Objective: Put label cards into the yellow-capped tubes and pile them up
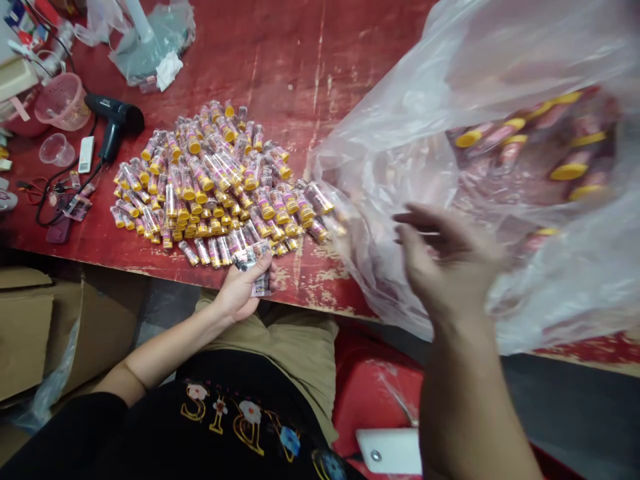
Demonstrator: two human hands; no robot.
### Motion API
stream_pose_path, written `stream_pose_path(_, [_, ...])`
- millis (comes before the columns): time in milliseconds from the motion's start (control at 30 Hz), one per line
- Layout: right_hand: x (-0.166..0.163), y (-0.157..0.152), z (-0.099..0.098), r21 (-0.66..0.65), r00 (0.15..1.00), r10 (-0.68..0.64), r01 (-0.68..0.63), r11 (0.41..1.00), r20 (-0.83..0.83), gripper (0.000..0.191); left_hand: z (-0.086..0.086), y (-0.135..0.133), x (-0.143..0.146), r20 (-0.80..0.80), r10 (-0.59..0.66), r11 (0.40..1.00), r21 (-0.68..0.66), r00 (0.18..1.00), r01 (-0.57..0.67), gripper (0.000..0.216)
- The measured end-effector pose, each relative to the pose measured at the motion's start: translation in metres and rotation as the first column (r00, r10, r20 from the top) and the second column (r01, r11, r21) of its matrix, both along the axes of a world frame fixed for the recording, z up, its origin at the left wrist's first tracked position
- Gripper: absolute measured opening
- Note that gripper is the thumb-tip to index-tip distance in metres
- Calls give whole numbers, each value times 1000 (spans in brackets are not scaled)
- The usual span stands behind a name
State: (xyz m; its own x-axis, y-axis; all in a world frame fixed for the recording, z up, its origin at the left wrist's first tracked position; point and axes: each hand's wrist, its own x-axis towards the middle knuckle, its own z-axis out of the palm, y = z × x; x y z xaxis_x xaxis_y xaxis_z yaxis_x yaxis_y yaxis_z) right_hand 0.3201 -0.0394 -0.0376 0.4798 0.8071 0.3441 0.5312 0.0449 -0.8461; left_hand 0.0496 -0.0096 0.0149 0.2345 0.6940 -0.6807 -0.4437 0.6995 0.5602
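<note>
A heap of several small clear tubes with yellow caps lies on the red table. My left hand rests at the table's near edge, closed around a few of these tubes. My right hand is raised at the mouth of a large clear plastic bag, fingers curled on the plastic film. Inside the bag, more yellow-capped tubes show blurred through the film.
A black hair dryer, a pink basket, a small clear cup and cables sit at the table's left. Crumpled plastic lies at the back. Cardboard boxes stand lower left. A white phone rests on a red seat.
</note>
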Motion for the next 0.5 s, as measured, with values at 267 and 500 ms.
stream_pose_path(267, [-43,72,-33,-85,952,170,-153,985,256,31,1,-9,-4,-99,-46,999,-4,994,46,41])
stream_pose_path(500, [-46,64,-37,-41,975,94,-87,995,204,25,0,-15,1,-51,-86,991,100,995,91,57])
